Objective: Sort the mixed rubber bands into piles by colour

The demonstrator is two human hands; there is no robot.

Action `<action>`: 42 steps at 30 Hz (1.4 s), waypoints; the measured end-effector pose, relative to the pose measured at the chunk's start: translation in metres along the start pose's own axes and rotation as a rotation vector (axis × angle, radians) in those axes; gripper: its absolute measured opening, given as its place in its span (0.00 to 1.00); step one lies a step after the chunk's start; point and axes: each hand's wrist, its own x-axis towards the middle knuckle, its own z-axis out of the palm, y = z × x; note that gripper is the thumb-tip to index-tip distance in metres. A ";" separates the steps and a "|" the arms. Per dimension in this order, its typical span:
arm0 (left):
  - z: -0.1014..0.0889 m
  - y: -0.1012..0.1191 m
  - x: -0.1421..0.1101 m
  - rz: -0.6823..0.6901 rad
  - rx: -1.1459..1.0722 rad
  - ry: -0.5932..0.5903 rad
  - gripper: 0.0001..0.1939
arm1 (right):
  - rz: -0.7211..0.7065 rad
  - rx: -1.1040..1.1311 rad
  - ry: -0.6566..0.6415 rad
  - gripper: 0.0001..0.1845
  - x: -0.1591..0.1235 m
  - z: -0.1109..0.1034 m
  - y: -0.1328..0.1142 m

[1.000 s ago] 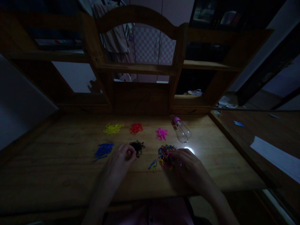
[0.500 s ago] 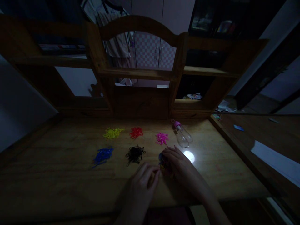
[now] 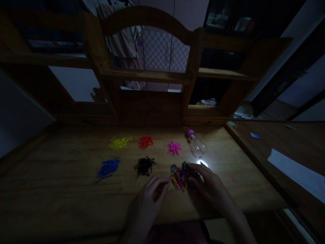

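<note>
On the dim wooden desk (image 3: 63, 189) lies a mixed pile of coloured rubber bands (image 3: 180, 176). My right hand (image 3: 209, 184) rests against its right side with fingers curled into the bands. My left hand (image 3: 149, 198) sits just left of the pile, fingertips pinched together near its edge; what they pinch is too dark to see. Sorted small heaps lie farther back: yellow (image 3: 118, 143), red (image 3: 145, 142), pink (image 3: 174, 148), blue (image 3: 108, 168) and black (image 3: 144, 166).
A clear plastic bottle with a pink cap (image 3: 196, 144) lies on its side behind the pile, beside a bright light spot. A wooden hutch with shelves (image 3: 149, 76) stands at the back. Another desk with white paper (image 3: 294, 171) is at the right.
My left hand left the black heap and came right to the mixed pile. My right hand has pulled back a little, uncovering more of the pile.
</note>
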 end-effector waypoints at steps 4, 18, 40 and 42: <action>-0.006 0.001 -0.001 -0.036 -0.053 -0.023 0.08 | -0.050 -0.051 -0.018 0.28 0.000 0.002 -0.009; -0.008 0.005 -0.004 -0.032 -0.066 -0.067 0.09 | 0.111 0.167 0.075 0.10 0.010 0.015 -0.018; 0.000 0.008 0.002 -0.005 -0.032 0.061 0.09 | 0.403 0.820 0.220 0.11 0.017 0.019 -0.038; 0.002 0.015 0.005 -0.004 -0.051 0.075 0.09 | 0.396 0.829 0.214 0.11 0.015 0.021 -0.036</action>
